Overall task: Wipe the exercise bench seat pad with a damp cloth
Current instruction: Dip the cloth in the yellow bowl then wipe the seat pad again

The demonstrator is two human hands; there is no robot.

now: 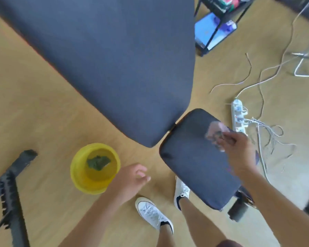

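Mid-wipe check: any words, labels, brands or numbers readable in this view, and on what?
None can be read.
Seat pad, back pad and yellow tub: no print visible.
Boxes on the black shelf: coloured print, too blurred to read.
Power strip: markings too small to read.
Shoes: no legible brand.

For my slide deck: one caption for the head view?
Right hand wipes the seat pad with a cloth; yellow bowl beside.

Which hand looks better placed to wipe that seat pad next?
The right hand: it already grips a cloth over the seat pad. The left hand hangs open and empty beside the yellow bowl.
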